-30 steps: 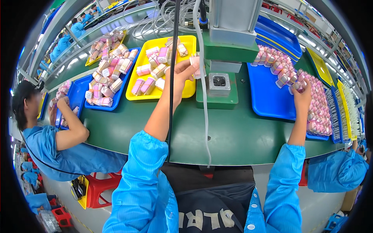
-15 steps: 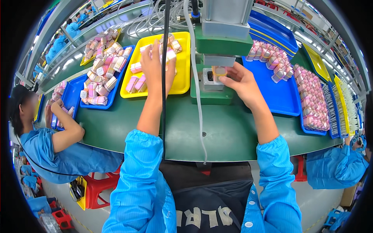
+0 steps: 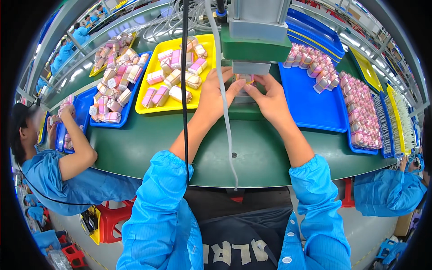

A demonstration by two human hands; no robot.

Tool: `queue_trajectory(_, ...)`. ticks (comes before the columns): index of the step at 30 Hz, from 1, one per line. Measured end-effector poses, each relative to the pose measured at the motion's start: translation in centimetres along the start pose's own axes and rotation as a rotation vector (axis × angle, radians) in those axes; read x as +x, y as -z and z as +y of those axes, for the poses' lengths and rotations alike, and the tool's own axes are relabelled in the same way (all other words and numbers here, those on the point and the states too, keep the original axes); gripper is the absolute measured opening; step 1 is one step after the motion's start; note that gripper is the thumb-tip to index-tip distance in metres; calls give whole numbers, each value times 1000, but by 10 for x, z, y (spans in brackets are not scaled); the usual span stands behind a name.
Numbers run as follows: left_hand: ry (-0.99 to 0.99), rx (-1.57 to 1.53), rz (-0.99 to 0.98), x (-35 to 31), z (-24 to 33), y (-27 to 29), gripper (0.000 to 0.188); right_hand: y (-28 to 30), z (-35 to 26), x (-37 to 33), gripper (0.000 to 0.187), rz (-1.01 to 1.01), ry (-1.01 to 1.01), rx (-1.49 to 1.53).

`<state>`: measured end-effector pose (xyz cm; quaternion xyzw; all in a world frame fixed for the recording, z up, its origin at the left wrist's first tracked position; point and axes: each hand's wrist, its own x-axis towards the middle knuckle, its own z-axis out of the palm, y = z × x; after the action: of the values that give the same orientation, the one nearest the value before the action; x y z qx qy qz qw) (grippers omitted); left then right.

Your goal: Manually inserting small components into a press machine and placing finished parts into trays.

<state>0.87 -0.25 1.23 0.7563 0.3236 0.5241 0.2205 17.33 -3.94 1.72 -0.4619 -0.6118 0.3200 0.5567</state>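
A small pink-and-cream wrapped block (image 3: 245, 78) sits under the head of a green and grey bench press (image 3: 256, 48). From the left my left hand (image 3: 217, 92) reaches it, thumb and fingers closed about its side. My right hand (image 3: 271, 100) grips the opposite side between thumb and fingers. Both thumbs point inward at the block's near face. The fingertips partly cover the block and the press's lower fixture, so I cannot tell whether it rests fully in place.
Left of the press is a yellow tray (image 3: 143, 96) of similar blocks, with a blue tray (image 3: 130, 108) beyond. On the right a blue tray (image 3: 310, 108) bears several rows. A black cable (image 3: 185, 135) and a grey hose (image 3: 228, 135) hang in front. A co-worker (image 3: 67, 166) sits at left.
My left hand has moved right from above the yellow tray to the block at the press. My right hand has shifted slightly, bringing the block beneath the press head.
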Motion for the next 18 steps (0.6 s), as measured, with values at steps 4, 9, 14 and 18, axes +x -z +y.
queue_trajectory(4, 57, 74, -31, -5, -7, -2, 35, 7, -8, -3, 42, -101, -30, -205)
queue_trajectory(9, 89, 79, -51, -7, -13, -3, 32, 8, -2, -12, 42, -116, 261, -276)
queue_trajectory(14, 31, 29, -55, -6, -10, -2, 30, 10, 7, -10, 48, -167, 209, -386)
queue_trajectory(18, 204, -77, -94, -7, -4, -2, 29, 12, 4, -12, 55, -170, 211, -487)
